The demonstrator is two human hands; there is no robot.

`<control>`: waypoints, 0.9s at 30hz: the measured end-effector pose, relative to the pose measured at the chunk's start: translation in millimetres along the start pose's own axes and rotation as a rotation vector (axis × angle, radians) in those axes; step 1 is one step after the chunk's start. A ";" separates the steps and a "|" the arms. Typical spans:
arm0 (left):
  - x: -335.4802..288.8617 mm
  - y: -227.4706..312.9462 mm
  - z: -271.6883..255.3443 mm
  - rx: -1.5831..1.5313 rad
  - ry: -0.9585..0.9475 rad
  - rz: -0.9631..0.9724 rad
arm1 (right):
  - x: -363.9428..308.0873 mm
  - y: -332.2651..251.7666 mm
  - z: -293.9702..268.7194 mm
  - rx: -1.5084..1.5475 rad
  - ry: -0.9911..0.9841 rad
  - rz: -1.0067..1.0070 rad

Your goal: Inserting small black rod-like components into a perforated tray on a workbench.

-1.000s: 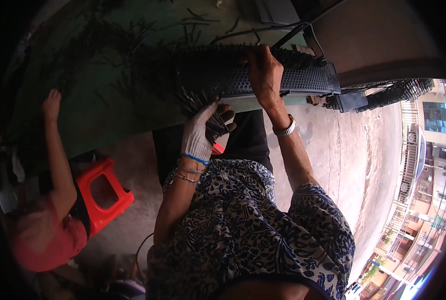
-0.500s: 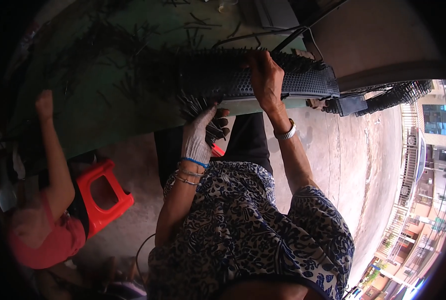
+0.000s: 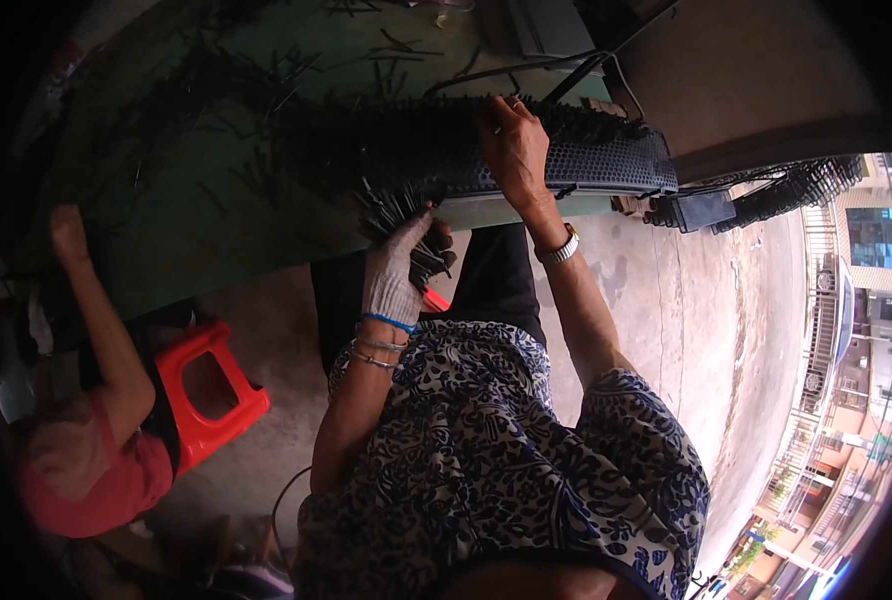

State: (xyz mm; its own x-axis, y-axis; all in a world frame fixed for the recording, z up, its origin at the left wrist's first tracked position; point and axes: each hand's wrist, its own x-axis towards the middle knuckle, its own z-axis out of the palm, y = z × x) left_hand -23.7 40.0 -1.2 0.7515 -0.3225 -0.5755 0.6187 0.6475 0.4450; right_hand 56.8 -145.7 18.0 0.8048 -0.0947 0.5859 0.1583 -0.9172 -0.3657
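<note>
The gloved left hand [image 3: 398, 268] grips a bundle of black pins [image 3: 394, 212]; the bare right hand [image 3: 511, 140] presses flat on the black perforated tray [image 3: 586, 160] just above. A loosened grip could scatter pins over the tabletop [image 3: 216, 230].

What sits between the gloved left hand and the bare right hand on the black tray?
In the head view, the studded black tray and the table's front edge; the left hand holds a bundle of dark pins, the right hand presses the tray.
</note>
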 end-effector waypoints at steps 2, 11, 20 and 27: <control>-2.6 0.7 2.2 0.002 -0.019 0.016 | -1.1 0.5 -1.7 0.010 -0.009 -0.038; -10.5 3.5 8.5 0.017 -0.013 0.009 | -9.4 -1.6 0.0 -0.015 0.066 0.061; -4.7 1.0 3.2 0.029 -0.059 -0.019 | -19.4 -5.9 -14.0 -0.073 -0.007 -0.041; -5.6 3.1 6.6 0.154 -0.002 -0.016 | -34.7 -49.2 -41.4 0.673 -0.606 0.254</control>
State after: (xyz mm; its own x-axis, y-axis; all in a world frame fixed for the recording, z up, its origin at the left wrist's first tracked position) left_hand -24.5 39.2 7.9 0.7416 -0.3331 -0.5823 0.6583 0.5285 0.5361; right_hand -2.6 -113.4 45.6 0.9913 0.1294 0.0242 0.0819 -0.4623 -0.8830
